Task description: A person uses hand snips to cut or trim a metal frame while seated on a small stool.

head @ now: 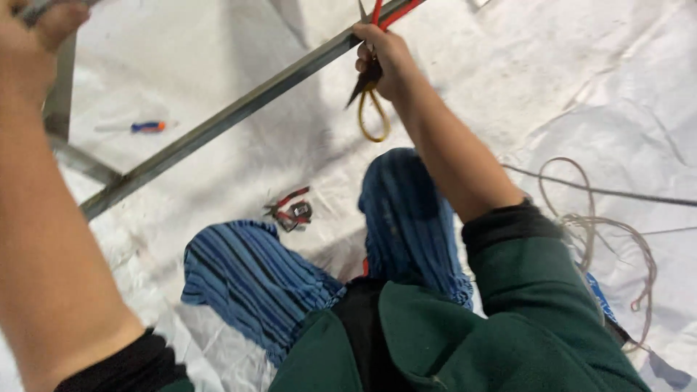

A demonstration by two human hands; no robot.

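A grey metal bar [239, 109] runs slantwise above a white floor sheet [581, 87]. The right hand [385, 62] is clamped on the bar, also gripping red wires [396, 11] and a yellow loop [372, 120]. The left hand [33, 33] is closed on another bar at top left. Pliers [290, 210] and a screwdriver [149, 127] lie on the sheet.
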